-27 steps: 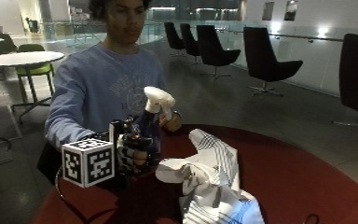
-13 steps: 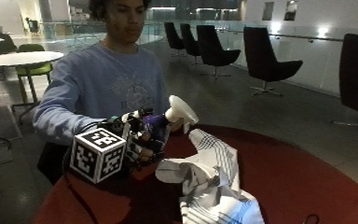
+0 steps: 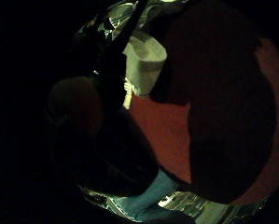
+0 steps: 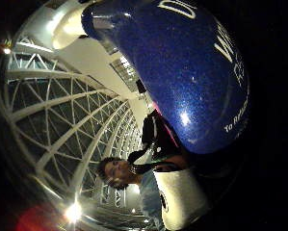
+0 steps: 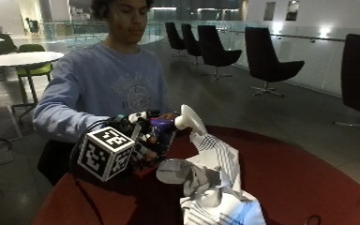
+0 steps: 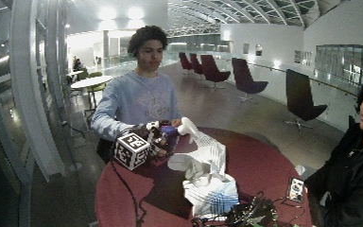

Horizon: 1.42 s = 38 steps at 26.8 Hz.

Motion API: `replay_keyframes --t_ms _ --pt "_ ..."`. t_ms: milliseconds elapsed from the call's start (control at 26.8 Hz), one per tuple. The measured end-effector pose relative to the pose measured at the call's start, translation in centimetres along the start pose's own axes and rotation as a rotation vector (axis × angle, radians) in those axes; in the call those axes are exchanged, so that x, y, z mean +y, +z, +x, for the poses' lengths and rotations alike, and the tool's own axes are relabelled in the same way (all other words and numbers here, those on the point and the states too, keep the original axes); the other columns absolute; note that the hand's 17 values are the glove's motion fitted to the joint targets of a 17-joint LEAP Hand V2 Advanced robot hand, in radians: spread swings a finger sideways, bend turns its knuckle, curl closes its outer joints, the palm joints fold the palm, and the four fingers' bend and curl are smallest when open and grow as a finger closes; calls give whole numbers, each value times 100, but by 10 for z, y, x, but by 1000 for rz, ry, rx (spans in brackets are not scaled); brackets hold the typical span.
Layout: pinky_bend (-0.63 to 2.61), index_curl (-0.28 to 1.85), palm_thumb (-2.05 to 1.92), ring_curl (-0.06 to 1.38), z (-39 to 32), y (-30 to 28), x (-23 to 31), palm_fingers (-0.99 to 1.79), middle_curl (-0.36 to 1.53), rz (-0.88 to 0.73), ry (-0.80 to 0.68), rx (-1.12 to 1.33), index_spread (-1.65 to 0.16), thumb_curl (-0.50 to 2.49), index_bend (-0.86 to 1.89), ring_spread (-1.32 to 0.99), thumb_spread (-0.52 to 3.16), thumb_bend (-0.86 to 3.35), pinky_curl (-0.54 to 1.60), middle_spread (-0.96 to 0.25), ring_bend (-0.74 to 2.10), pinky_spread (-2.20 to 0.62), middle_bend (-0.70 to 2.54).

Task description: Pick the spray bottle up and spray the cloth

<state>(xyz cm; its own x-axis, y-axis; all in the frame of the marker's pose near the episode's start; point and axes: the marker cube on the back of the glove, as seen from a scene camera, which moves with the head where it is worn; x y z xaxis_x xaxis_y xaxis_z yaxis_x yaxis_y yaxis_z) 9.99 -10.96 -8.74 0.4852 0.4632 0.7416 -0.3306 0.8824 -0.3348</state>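
The right hand [image 5: 144,140], gripping the bottle [image 5: 168,127], has tipped its nozzle down toward the cloth [image 5: 211,183]; spraying looks imminent.

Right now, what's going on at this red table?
A person holds a blue spray bottle in the gloved right hand, lifted above the red table. Its white nozzle is tipped toward the white striped cloth, which lies bunched on the table. The bare hand seems to steady the bottle from behind. No spray is visible.
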Motion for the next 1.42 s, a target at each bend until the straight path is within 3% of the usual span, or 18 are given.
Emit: replay_keyframes --t_ms 1006,1417 --pt "78 0 62 41 2 16 10 50 44 -34 50 -15 -37 43 1 8 103 -3 39 2 84 26 50" --pt "80 -1 60 41 -11 44 14 50 44 -55 -50 -30 -37 42 0 8 105 -3 39 2 86 26 51"
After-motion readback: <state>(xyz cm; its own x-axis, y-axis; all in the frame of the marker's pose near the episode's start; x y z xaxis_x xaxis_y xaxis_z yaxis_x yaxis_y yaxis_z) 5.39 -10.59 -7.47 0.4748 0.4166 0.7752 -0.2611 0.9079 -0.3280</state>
